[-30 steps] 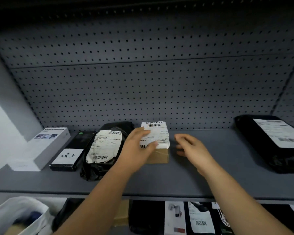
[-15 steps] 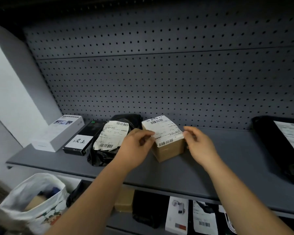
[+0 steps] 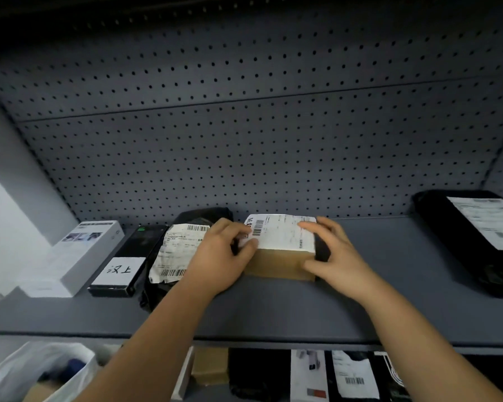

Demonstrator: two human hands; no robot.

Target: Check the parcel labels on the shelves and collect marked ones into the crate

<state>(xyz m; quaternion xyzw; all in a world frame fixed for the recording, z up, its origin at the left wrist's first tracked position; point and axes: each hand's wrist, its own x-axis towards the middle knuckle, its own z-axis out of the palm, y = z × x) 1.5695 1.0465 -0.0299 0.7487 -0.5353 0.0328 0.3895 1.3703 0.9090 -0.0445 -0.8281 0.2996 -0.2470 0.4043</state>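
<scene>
Right, status and risks:
box: small cardboard box (image 3: 279, 264) sits on the grey shelf (image 3: 389, 300), mid-span, white label (image 3: 282, 232) wrapped over its top and facing me.
left hand: my left hand (image 3: 219, 261) is curled round the box's left end — thumb on the label edge near the barcode.
right hand: my right hand (image 3: 336, 256) clamps the right end, fingers over the top edge, thumb low on the front face.
crate: not in view, so I can't tell where it is.
risk 1: my left thumb covers part of the label — I could miss a mark and misjudge the parcel.
risk 2: the label looks loose at its left edge; pinching there could crease or tear it.
risk 3: black poly bag (image 3: 186, 250) lies touching my left hand, with the black flat box (image 3: 128, 265) just beyond — a careless lift likely drags or shoves them.
risk 4: white box (image 3: 76, 256) sits near the shelf's left end; a chain nudge could tip it toward the white plastic bag (image 3: 26, 375) below.
</scene>
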